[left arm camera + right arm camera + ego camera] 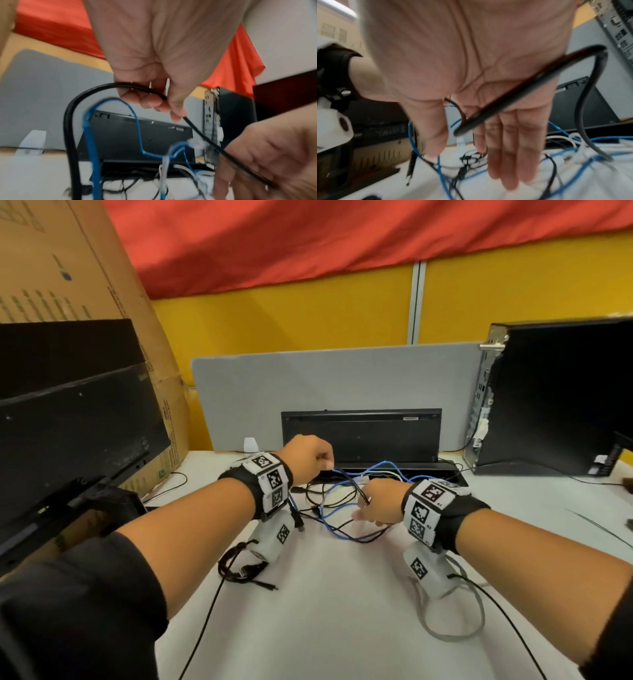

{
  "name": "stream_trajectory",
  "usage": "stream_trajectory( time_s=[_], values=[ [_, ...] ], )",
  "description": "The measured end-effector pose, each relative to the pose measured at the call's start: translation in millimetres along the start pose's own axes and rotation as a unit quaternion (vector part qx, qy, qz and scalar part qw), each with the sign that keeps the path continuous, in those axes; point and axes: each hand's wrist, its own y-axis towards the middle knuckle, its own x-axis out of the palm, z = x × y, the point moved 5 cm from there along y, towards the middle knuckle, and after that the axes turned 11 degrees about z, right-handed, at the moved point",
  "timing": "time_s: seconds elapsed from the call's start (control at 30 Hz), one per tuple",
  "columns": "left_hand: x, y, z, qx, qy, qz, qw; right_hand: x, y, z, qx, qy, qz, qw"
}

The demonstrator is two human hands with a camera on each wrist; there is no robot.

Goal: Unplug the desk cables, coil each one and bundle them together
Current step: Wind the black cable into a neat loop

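My left hand (154,56) pinches the thin black rubber cable (72,121); it runs down across my flat, straight-fingered right hand (488,81). It looks light and springy, so I'd grip near the plug. A floppy blue network cable (337,501) lies tangled between my hands.

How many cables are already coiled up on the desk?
2: a black coil below the left wrist, and a loose gray loop below the right wrist. The tangle between may hide more.
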Motion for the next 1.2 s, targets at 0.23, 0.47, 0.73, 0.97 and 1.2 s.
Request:
stream_trajectory(
  time_s=[0.23,0.47,0.73,0.97,1.2],
  values=[
    [-51,27,-3,-0.044,-0.149,0.121,0.98,-101,3,14,-0.028,0.222,0.234,0.946],
    [-84,45,17,-0.025,-0.182,0.128,0.975,-190,-28,22,-0.1,-0.004,0.358,0.928],
    [-116,55,29,0.0,-0.113,0.182,0.977,-225,-42,51,-0.086,-0.053,0.398,0.912],
    [-133,58,23,-0.001,-0.014,0.221,0.975,-229,-37,64,-0.069,-0.071,0.414,0.905],
    [-140,59,9,-0.024,0.05,0.252,0.966,-226,-25,75,-0.047,-0.143,0.416,0.897]
  ],
)
